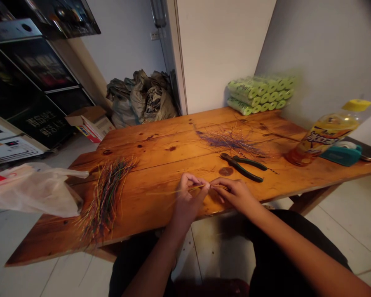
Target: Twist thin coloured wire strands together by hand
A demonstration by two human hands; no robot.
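Thin yellow wires (167, 192) run through both my hands above the front edge of the wooden table (160, 156). My left hand (190, 198) pinches them between thumb and fingertips, and their loose ends stick out to the left. Close beside it, my right hand (233, 190) pinches the same wires, its fingertips nearly touching the left thumb. Pliers (244, 166) with dark handles lie just beyond my right hand. Farther back spreads a loose pile of purplish and brown wires (230, 141). To the left rests a thick bundle of multicoloured wires (106, 198).
A drink bottle (323, 136) with a yellow cap and a teal case (343, 153) stand at the right. Green-wrapped rolls (259, 95) are stacked at the back. A white plastic bag (37, 187) sits at the left end; full sacks (142, 99) and a cardboard box (91, 121) are behind.
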